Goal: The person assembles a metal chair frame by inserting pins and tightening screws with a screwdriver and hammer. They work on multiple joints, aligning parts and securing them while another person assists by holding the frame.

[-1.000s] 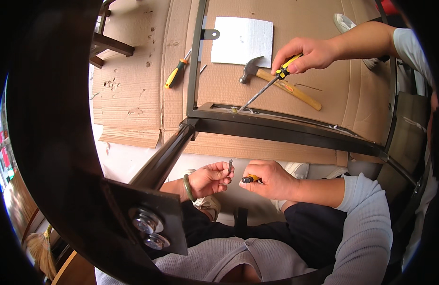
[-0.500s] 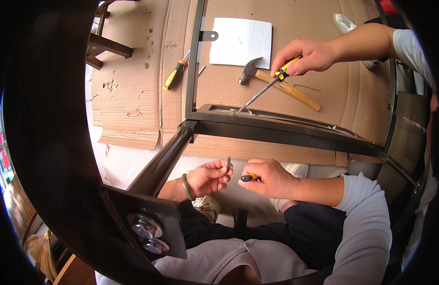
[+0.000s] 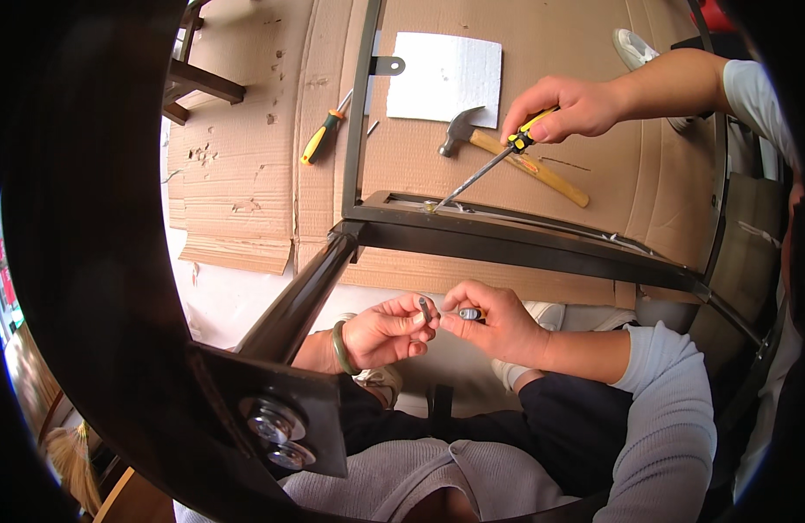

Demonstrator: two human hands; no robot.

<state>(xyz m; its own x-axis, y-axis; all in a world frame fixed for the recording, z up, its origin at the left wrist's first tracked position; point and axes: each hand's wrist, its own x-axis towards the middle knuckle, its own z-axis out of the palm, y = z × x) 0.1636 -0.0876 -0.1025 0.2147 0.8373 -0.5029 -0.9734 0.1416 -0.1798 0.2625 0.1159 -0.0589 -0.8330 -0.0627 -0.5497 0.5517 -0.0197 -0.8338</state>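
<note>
My left hand (image 3: 384, 333), with a green bangle at its wrist, is closed in a pinch on a small dark metal rod (image 3: 425, 309), like a short bit, pointing up. Close beside it, my right hand (image 3: 500, 324) curls round a small tool (image 3: 470, 314) with a dark and metallic end; most of it is hidden in the palm. The right fingertips nearly meet the rod; whether they touch cannot be made out. Beyond the metal frame (image 3: 507, 244), another person's hand (image 3: 564, 109) holds a screwdriver (image 3: 476, 179) whose tip is at a fastener in the slotted rail.
A claw hammer (image 3: 524, 161), a white foam sheet (image 3: 444, 77) and a yellow-green screwdriver (image 3: 327, 131) lie on the cardboard (image 3: 237, 166). A frame leg (image 3: 298, 296) with a bolted plate (image 3: 320, 418) rises close on my left. A dark wooden stool (image 3: 202, 83) stands far left.
My hands have come closer together. The rod has tilted in my left fingers, and my right hand has turned, its fingers reaching toward the rod. The other person's screwdriver stays at the rail.
</note>
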